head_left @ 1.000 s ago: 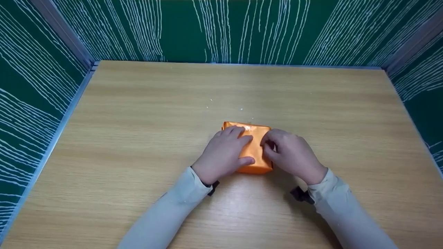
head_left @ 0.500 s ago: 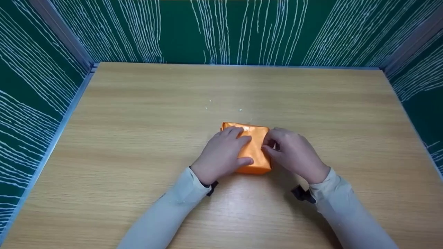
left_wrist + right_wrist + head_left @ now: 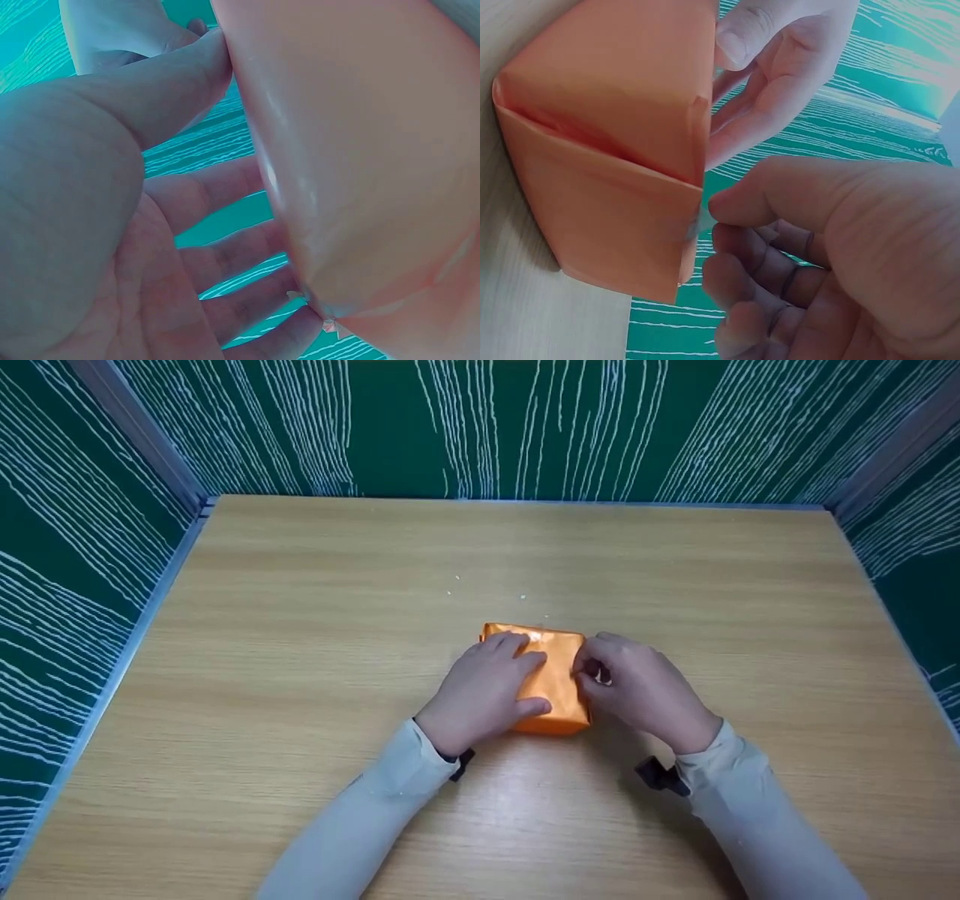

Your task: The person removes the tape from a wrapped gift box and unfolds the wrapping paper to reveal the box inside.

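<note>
An orange paper-wrapped box [image 3: 553, 682] lies on the table, its folded end flap [image 3: 630, 217] facing the right wrist camera. My left hand [image 3: 484, 690] rests on top of the box with fingers spread; in the left wrist view its fingers reach along the glossy wrapping [image 3: 360, 150]. My right hand [image 3: 637, 682] is at the right edge of the box, thumb and index fingertips pinched together, the other fingers curled. A small strip of clear tape [image 3: 694, 225] shows at the flap's edge and runs toward the pinching fingertips; how much they cover is hidden.
The wooden table [image 3: 300, 585] extends around the box. Several tiny white scraps [image 3: 523, 597] lie beyond it. A green wall with white streaks [image 3: 390, 427] borders the back and both sides. A dark wrist strap piece [image 3: 661, 776] hangs below the right cuff.
The right hand has shifted slightly right and away from the middle of the box, still pinching. The left hand and the box have hardly moved.
</note>
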Action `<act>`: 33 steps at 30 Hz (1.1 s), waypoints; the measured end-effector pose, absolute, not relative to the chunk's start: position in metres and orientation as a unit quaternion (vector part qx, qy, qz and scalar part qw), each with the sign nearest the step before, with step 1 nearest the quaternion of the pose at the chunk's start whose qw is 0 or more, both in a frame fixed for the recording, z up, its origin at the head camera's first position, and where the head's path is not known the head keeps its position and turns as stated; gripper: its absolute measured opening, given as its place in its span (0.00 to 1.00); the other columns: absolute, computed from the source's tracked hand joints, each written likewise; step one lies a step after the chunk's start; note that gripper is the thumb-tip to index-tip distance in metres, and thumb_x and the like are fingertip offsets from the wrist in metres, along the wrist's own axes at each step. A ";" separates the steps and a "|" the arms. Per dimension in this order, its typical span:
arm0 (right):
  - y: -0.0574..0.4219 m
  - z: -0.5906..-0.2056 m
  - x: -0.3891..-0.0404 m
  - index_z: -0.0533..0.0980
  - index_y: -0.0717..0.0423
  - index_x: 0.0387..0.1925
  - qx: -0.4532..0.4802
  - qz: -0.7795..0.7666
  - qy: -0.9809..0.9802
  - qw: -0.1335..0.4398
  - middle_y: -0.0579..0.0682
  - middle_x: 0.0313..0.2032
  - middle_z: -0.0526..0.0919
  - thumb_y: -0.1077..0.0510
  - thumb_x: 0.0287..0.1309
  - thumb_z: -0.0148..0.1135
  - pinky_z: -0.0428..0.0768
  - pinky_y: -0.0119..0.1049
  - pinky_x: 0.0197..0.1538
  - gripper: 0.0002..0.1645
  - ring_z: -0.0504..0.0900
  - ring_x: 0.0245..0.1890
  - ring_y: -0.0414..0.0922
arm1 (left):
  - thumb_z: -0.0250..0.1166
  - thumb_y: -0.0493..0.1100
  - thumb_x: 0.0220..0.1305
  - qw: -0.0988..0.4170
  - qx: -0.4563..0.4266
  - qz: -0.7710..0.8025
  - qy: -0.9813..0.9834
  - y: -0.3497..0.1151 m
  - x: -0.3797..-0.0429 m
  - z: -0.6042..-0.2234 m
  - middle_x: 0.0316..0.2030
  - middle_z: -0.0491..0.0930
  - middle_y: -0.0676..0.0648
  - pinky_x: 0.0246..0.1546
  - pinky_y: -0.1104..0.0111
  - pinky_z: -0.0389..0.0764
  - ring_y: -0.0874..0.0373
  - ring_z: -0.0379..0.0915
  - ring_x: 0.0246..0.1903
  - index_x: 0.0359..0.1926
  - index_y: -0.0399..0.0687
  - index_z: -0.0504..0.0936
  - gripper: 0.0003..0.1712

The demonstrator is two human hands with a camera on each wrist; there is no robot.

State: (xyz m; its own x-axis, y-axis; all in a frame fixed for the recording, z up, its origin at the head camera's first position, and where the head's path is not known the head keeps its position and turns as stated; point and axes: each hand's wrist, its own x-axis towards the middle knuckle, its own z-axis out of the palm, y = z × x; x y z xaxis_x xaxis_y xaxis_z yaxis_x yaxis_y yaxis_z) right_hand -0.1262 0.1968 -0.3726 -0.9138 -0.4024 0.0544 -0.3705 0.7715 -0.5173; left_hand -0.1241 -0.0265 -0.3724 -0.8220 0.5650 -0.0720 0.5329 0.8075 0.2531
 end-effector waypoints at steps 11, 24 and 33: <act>0.205 -0.368 -0.131 0.83 0.54 0.34 -0.240 -0.273 0.932 0.004 0.46 0.30 0.80 0.71 0.57 0.66 0.78 0.38 0.36 0.09 0.76 0.32 0.43 | 0.66 0.64 0.69 0.054 0.293 0.119 0.947 -0.026 -0.125 -0.367 0.70 0.72 0.43 0.70 0.53 0.69 0.46 0.64 0.71 0.69 0.49 0.78 0.36; 0.217 -0.361 -0.131 0.83 0.55 0.36 -0.218 -0.248 0.943 0.047 0.48 0.32 0.80 0.71 0.56 0.66 0.78 0.40 0.37 0.10 0.76 0.32 0.46 | 0.63 0.65 0.70 0.078 0.284 0.115 0.949 -0.024 -0.124 -0.367 0.72 0.69 0.43 0.72 0.52 0.66 0.46 0.61 0.73 0.71 0.50 0.75 0.37; 0.222 -0.360 -0.130 0.83 0.55 0.36 -0.198 -0.237 0.947 0.082 0.49 0.32 0.80 0.70 0.54 0.66 0.78 0.40 0.37 0.10 0.76 0.31 0.47 | 0.64 0.65 0.70 0.081 0.281 0.117 0.949 -0.025 -0.122 -0.371 0.72 0.69 0.43 0.73 0.53 0.65 0.46 0.61 0.74 0.71 0.51 0.76 0.37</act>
